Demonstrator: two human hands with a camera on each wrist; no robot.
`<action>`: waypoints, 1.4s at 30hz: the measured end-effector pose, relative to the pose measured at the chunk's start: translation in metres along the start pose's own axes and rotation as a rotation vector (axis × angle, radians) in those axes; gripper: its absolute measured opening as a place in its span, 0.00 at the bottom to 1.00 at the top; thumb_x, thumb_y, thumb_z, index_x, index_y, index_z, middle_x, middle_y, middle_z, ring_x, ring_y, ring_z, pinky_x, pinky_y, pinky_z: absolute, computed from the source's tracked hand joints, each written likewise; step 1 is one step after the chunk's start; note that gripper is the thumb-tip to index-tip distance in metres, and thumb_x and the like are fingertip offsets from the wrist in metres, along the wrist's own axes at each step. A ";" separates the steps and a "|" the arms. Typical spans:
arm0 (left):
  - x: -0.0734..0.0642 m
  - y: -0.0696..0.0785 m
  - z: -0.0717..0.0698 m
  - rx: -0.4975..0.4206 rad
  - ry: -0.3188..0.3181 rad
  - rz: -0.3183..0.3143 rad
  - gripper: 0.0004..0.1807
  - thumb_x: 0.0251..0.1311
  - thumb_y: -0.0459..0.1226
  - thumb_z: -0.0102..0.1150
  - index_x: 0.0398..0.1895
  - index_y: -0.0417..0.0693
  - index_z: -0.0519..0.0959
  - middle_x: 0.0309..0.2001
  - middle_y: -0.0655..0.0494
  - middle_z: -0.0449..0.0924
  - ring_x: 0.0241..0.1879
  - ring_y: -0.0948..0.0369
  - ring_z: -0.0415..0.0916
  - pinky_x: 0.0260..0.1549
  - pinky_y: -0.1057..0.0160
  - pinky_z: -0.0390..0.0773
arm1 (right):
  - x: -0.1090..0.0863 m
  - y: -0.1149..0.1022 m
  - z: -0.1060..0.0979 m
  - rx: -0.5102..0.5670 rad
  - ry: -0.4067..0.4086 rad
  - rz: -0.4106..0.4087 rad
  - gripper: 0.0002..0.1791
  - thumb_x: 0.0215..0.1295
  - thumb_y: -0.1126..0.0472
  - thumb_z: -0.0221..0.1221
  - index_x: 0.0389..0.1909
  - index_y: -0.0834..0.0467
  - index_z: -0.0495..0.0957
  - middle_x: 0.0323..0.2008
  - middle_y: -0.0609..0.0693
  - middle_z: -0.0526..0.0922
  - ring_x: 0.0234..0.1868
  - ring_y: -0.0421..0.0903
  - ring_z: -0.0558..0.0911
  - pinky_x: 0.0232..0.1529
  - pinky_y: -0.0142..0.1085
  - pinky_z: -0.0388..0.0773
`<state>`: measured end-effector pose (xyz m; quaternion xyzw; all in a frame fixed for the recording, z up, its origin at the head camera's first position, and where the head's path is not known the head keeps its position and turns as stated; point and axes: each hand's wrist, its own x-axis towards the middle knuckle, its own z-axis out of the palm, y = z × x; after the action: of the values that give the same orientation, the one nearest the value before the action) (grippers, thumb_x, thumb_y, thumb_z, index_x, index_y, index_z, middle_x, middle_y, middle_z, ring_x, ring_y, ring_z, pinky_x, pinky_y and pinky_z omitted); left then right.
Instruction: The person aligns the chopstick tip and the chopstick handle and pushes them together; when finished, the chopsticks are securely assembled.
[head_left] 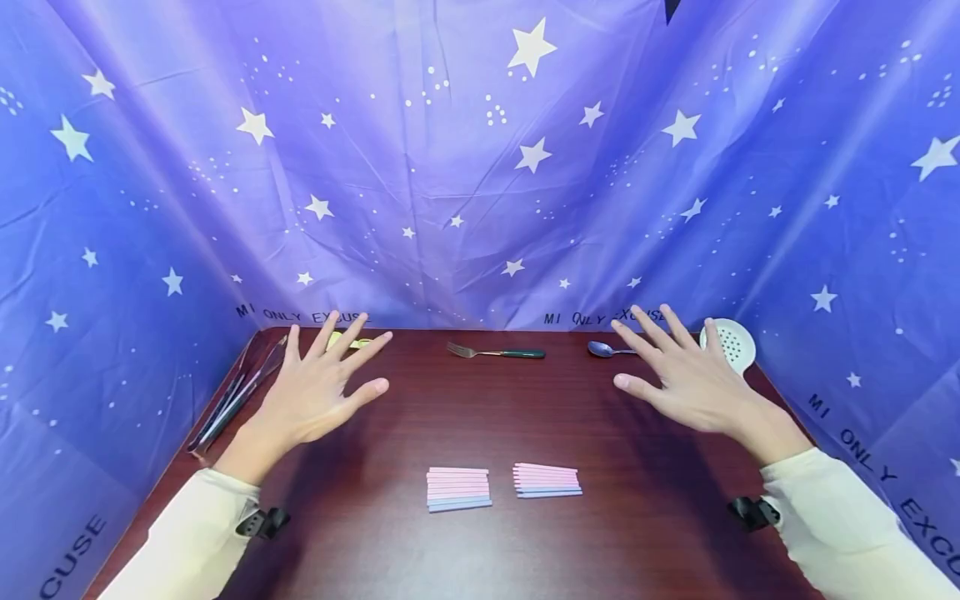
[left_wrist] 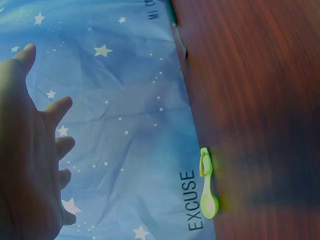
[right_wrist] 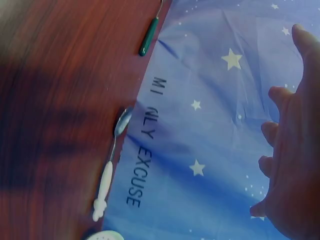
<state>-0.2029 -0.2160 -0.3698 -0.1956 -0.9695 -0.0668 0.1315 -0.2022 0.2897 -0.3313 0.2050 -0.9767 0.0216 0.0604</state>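
Observation:
My left hand [head_left: 315, 396] hovers over the left of the table with its fingers spread, holding nothing. Below it at the back edge lies a yellow-green measuring spoon [left_wrist: 207, 187]. My right hand [head_left: 693, 383], also spread and holding nothing, is raised over the right side. Near its fingers lie a metal spoon with a white handle [right_wrist: 111, 155] and a white slotted ladle [head_left: 729, 346]. Two groups of short pink and blue sticks lie side by side nearer the front, a left group [head_left: 458, 487] and a right group [head_left: 547, 481]; neither hand touches them.
A fork with a green handle [head_left: 506, 352] lies at the middle of the back edge. Along the left edge are long dark and silvery utensils [head_left: 236, 400], their kind unclear. A blue-purple star-printed cloth [head_left: 465, 192] walls the dark wooden table [head_left: 517, 417] on three sides.

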 end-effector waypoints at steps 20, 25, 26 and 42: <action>-0.017 0.049 0.069 -0.337 0.053 -0.019 0.36 0.71 0.54 0.57 0.79 0.63 0.62 0.78 0.50 0.63 0.78 0.44 0.58 0.67 0.29 0.62 | 0.000 -0.042 0.080 0.264 0.023 -0.079 0.35 0.73 0.42 0.59 0.76 0.52 0.68 0.78 0.58 0.64 0.79 0.63 0.61 0.70 0.70 0.61; -0.024 0.068 0.085 -0.496 0.031 -0.009 0.32 0.70 0.51 0.60 0.75 0.61 0.69 0.73 0.53 0.71 0.73 0.47 0.67 0.63 0.32 0.67 | -0.007 -0.053 0.105 0.362 0.029 -0.070 0.31 0.72 0.45 0.61 0.70 0.55 0.74 0.72 0.58 0.73 0.74 0.61 0.70 0.67 0.68 0.67; -0.025 0.071 0.087 -0.536 0.024 -0.011 0.30 0.70 0.50 0.61 0.74 0.60 0.70 0.72 0.54 0.72 0.72 0.49 0.68 0.64 0.34 0.67 | -0.008 -0.056 0.110 0.379 0.023 -0.066 0.30 0.73 0.45 0.60 0.70 0.55 0.75 0.71 0.58 0.74 0.73 0.61 0.71 0.67 0.67 0.67; -0.034 0.090 0.128 -0.814 0.018 -0.024 0.17 0.65 0.36 0.66 0.57 0.50 0.83 0.47 0.58 0.85 0.44 0.66 0.78 0.45 0.65 0.79 | -0.014 -0.081 0.148 0.564 0.034 -0.103 0.16 0.71 0.53 0.64 0.57 0.49 0.83 0.50 0.38 0.83 0.54 0.40 0.78 0.58 0.43 0.77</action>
<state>-0.1663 -0.1223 -0.4952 -0.2197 -0.8650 -0.4482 0.0509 -0.1729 0.2108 -0.4785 0.2628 -0.9191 0.2929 0.0183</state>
